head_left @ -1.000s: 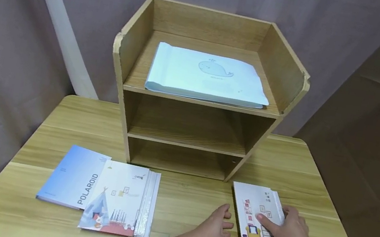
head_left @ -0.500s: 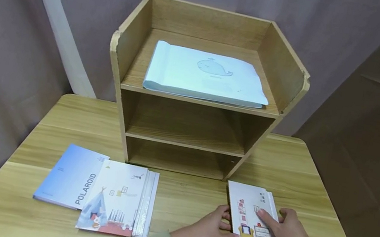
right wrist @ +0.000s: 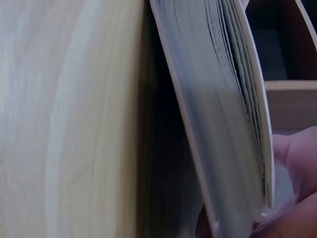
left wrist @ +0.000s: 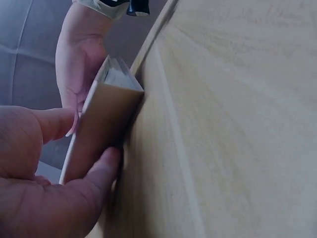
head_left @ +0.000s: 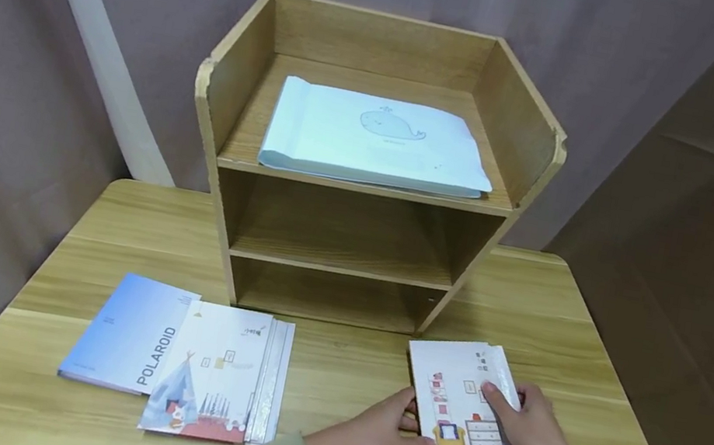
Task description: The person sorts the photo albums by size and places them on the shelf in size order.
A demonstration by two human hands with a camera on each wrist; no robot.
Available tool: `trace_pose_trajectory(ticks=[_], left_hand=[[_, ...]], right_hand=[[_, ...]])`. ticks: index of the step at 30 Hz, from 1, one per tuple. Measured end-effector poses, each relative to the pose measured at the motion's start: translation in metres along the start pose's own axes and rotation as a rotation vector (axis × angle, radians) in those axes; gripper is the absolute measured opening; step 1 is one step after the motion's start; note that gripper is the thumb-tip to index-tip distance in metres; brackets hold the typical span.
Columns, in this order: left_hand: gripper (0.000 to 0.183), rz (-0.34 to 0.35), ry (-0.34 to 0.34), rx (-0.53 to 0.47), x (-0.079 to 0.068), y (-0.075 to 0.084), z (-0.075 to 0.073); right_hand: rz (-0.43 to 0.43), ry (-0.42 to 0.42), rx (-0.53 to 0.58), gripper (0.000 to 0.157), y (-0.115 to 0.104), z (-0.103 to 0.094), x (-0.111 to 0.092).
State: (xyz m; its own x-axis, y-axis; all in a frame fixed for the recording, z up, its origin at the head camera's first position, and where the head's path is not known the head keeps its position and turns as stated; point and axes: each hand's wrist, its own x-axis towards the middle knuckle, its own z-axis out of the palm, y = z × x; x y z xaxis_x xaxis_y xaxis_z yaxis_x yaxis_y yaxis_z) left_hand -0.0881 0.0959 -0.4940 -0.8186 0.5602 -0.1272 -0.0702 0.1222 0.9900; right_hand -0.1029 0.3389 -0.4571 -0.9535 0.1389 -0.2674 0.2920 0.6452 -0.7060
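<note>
Light whitens the whale album (head_left: 381, 140); dimness lies beyond the right edge of the surface (head_left: 337, 384); wrist views blur the book (right wrist: 218, 114).

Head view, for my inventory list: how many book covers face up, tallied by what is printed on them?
Room scene: 2 (tent book, dresser book)
Whale drawing: 1 (whale book)
Large lettering on blue: 1 (POLAROID book)
Total: 4

Closed white book (head_left: 458, 432), illustrated side up
</note>
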Motion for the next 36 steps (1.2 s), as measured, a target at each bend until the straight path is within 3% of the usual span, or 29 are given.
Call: trace_pose_trajectory(ticks=[5,10,19,27,32,36], left_hand=[[0.053,-0.001,0.041,0.058,-0.014,0.007,-0.010],[0.055,0.033,0.017,0.033,-0.035,0.016,-0.028],[0.067,0.095,-0.017,-0.060,-0.068,0.025,-0.050],[0.087,0.097,0.046,0.072,-0.095,0.024,-0.062],[0.088,0.058,0.150,0.242,-0.105,0.027,-0.074],[0.086,0.058,0.218,0.269,-0.106,0.029,-0.079]], right_hand=[[0.006,-0.025,0.221,0.072,-0.010,0.013,-0.004],[-0.002,-0.050,0.400,0.069,-0.022,0.028,-0.008],[-0.062,-0.025,0.487,0.061,-0.054,0.047,-0.019],[-0.117,0.003,0.567,0.050,-0.078,0.069,-0.028],[-0.225,0.034,0.604,0.045,-0.092,0.082,-0.030],[-0.296,0.068,0.655,0.040,-0.098,0.091,-0.029]])
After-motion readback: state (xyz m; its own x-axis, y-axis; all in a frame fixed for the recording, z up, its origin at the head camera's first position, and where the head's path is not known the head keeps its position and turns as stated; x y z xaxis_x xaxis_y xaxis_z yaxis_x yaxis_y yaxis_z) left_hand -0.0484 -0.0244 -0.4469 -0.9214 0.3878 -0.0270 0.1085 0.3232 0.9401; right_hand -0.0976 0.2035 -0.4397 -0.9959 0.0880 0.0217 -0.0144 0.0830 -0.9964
